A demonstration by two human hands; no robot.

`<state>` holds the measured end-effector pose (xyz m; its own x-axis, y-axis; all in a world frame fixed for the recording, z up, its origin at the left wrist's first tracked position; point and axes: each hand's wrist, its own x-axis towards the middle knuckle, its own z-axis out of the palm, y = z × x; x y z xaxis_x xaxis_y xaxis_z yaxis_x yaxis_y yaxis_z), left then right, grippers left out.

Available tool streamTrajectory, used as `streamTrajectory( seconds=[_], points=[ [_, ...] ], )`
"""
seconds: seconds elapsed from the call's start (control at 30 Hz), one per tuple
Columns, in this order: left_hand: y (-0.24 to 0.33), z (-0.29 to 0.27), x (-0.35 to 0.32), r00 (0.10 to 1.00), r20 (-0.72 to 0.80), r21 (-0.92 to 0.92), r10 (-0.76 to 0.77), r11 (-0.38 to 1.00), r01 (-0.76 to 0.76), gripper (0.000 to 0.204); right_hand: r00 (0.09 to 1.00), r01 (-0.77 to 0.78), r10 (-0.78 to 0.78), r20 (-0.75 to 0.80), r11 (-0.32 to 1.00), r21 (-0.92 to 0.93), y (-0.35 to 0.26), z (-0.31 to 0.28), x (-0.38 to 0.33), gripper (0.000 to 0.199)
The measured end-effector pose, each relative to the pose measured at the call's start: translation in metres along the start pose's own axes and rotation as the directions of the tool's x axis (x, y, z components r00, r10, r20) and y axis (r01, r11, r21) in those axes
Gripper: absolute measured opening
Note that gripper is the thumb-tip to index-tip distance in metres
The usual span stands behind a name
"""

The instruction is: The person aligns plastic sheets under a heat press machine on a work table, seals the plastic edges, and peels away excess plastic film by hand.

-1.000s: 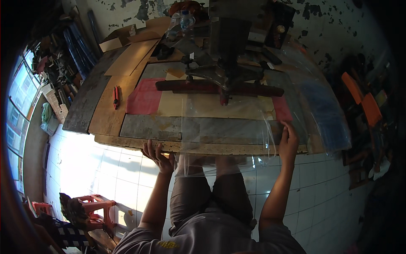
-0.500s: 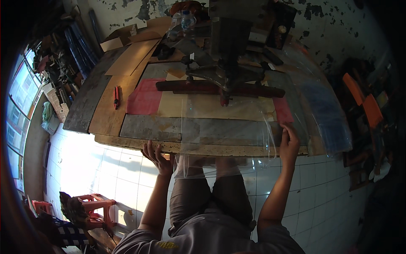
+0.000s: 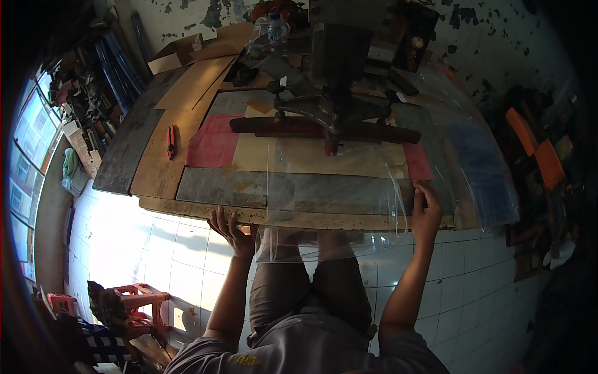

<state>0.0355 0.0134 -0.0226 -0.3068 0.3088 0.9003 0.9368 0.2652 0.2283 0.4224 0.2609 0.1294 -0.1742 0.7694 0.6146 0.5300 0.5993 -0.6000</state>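
A clear plastic sheet (image 3: pixel 336 193) lies over the middle of the worktable and hangs past its front edge above my lap. Its far end reaches toward a dark metal press (image 3: pixel 336 106) with a long dark red bar (image 3: pixel 280 128). My left hand (image 3: pixel 232 234) rests at the table's front edge, left of the sheet, fingers apart and holding nothing visible. By the sheet's right side my right hand (image 3: pixel 425 209) has thumb and fingertips drawn together near a pink piece (image 3: pixel 417 162); what they pinch is too clear or small to make out.
A red cutter knife (image 3: pixel 171 142) lies on the wooden board to the left. Cardboard (image 3: pixel 194 84) and a plastic bottle (image 3: pixel 275 30) are at the back. More clear film (image 3: pixel 476 168) drapes over the table's right side. A red stool (image 3: pixel 143 305) stands at lower left.
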Motion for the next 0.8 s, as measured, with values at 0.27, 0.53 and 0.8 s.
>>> streamTrajectory(
  seconds=[0.27, 0.53, 0.8],
  points=[
    [-0.0028, 0.0039, -0.002, 0.999, -0.025, 0.013, 0.02, 1.0, -0.02, 0.074, 1.0, -0.014, 0.014, 0.005, 1.0, -0.001, 0.0018, 0.0004, -0.0003, 0.016],
    [-0.0019, 0.0037, -0.0011, 0.999, -0.026, 0.007, 0.024, 1.0, -0.024, 0.075, 0.999, -0.04, 0.04, 0.01, 0.999, -0.007, -0.0022, 0.0, -0.0006, 0.016],
    [-0.0042, 0.0036, -0.0022, 0.999, -0.025, 0.012, 0.037, 0.999, -0.037, 0.075, 0.999, -0.034, 0.034, 0.006, 0.999, -0.015, -0.001, 0.0006, -0.0009, 0.016]
  ],
)
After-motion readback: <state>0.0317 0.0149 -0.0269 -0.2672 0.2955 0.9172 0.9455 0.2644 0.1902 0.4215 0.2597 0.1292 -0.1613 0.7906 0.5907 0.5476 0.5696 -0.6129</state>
